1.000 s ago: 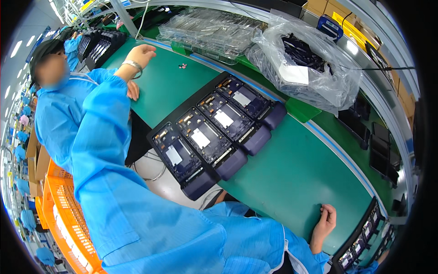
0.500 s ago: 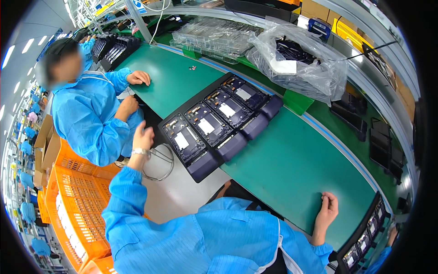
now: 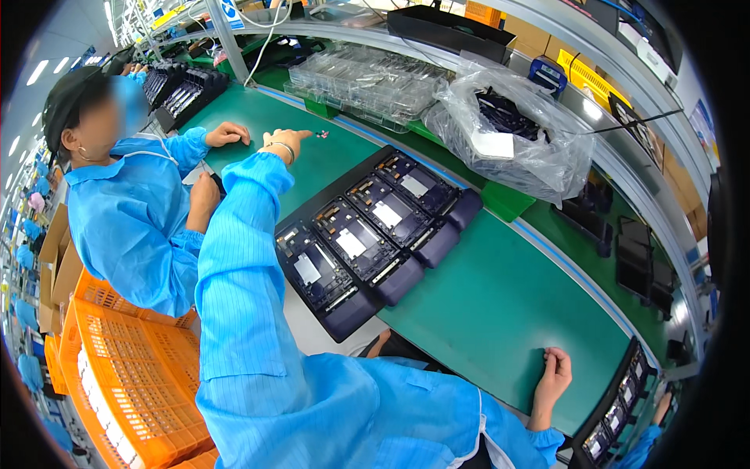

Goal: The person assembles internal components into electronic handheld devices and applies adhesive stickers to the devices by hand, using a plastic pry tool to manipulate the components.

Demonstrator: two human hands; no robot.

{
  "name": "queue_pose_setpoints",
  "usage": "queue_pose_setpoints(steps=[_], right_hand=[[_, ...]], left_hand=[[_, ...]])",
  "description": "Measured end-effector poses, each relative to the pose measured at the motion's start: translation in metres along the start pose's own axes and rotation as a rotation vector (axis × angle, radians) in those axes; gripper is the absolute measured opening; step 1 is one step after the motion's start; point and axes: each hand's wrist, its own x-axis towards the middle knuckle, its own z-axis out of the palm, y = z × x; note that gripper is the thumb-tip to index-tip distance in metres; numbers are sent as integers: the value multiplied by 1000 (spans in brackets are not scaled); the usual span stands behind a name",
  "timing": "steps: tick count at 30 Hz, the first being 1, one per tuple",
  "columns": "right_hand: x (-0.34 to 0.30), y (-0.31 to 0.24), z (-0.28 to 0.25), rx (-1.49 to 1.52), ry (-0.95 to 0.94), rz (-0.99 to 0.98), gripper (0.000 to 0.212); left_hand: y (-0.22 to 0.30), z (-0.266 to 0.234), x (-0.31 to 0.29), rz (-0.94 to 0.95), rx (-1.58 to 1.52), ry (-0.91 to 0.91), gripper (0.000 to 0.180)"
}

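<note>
My left arm stretches far across the bench. My left hand is over the green mat, its index finger extended toward a few tiny pink and red bits; it holds nothing I can see. A dark tray-like row of several device housings lies just right of that arm, with white rectangular patches and exposed inner parts. On the near right of the mat rests my right hand, fingers loosely curled in and nothing visible in them.
A co-worker in blue sits at the left, one hand on the mat. Orange crates stand below. Clear plastic trays and a plastic bag line the far side. Another device row lies at the right edge.
My left hand has swung up and forward, from beside the device row to near the small pink bits, its index finger now extended. My right hand has stayed on the mat.
</note>
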Motion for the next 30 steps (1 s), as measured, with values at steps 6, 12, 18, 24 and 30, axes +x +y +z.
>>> queue_pose_setpoints(steps=[6,12,18,24,30], right_hand=[[4,3,3,5,41,0,10],[0,2,-1,-27,4,-9,10],[6,10,2,63,-42,-65,10],[4,15,-2,146,-32,-89,10],[1,24,-10,175,-36,-129,11]], left_hand=[[-38,41,-43,9,-809,216,53],[-4,90,-236,-144,-985,707,46],[57,118,-308,-548,-2408,-217,43],[77,102,-306,-209,-2603,-228,28],[79,89,-302,-223,-2439,-236,22]])
